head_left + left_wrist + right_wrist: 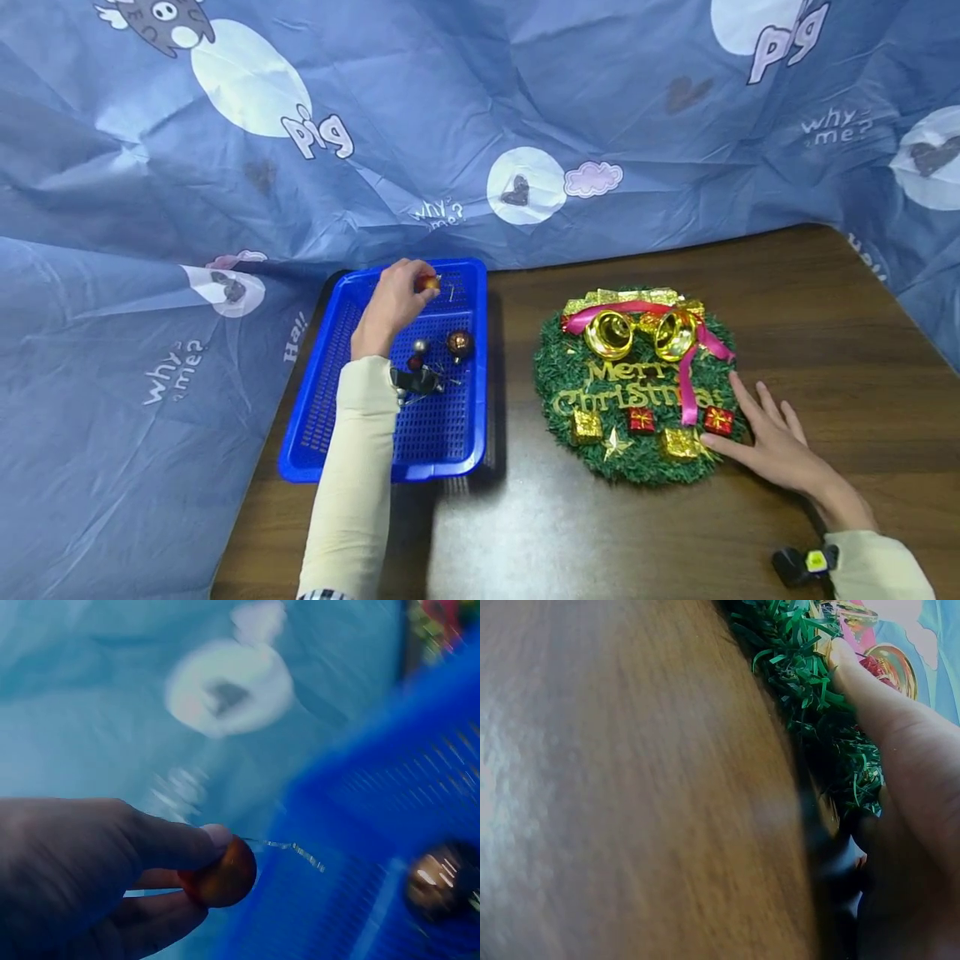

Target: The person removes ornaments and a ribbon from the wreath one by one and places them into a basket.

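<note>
My left hand (393, 302) pinches a shiny orange-brown bauble (222, 876) between thumb and fingers, above the far part of a blue plastic basket (480, 392). From the bauble sticks out a thin bent wire (296, 850). My right hand (780, 450), its fingers spread, touches the right edge of a green Christmas wreath (555, 367) lying on the table. In the right wrist view the thumb (855, 675) reaches over the green tinsel. The wreath carries gold bells (609, 335), a pink ribbon (687, 387), gold lettering (637, 397) and small red and gold gift boxes (587, 426).
Inside the basket lie a brown bauble (460, 343), a small silver ball (420, 345), a dark red ball (415, 362) and some wire pieces. A blue printed cloth (420, 108) hangs behind and left of the brown wooden table (510, 533).
</note>
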A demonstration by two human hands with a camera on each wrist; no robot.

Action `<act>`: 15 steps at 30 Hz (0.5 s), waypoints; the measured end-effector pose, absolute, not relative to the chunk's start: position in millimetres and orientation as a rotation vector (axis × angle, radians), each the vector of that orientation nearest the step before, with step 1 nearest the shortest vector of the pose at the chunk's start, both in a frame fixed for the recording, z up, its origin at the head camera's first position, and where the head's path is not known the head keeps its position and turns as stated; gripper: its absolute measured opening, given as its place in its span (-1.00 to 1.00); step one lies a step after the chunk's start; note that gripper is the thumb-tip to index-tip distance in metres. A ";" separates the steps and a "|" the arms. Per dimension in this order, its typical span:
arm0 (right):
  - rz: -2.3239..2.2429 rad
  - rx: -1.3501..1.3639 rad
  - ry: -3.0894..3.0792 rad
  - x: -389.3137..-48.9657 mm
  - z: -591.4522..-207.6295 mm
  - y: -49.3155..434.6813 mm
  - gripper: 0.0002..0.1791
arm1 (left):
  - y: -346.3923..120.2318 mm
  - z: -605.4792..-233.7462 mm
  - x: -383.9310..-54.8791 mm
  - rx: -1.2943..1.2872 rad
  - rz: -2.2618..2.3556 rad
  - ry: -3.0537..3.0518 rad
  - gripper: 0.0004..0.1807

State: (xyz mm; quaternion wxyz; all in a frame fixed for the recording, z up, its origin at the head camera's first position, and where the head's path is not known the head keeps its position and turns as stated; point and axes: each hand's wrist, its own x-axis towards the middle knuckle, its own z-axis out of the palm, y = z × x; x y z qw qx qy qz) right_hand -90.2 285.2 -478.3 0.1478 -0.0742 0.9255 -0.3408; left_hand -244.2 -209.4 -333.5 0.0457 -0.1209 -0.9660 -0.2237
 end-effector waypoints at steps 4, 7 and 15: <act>-0.976 -0.212 2.663 -89.4 -478.9 287.5 0.12 | -216.8 -363.1 -252.3 -0.293 -0.604 -3.084 -0.76; -0.977 -0.210 2.665 -88.7 -479.3 288.2 0.12 | -216.0 -382.2 -255.6 -0.268 -0.538 -3.166 -0.77; -0.977 -0.219 2.670 -89.7 -478.9 286.5 0.12 | -209.0 -413.2 -257.7 -0.277 -0.329 -3.237 -0.81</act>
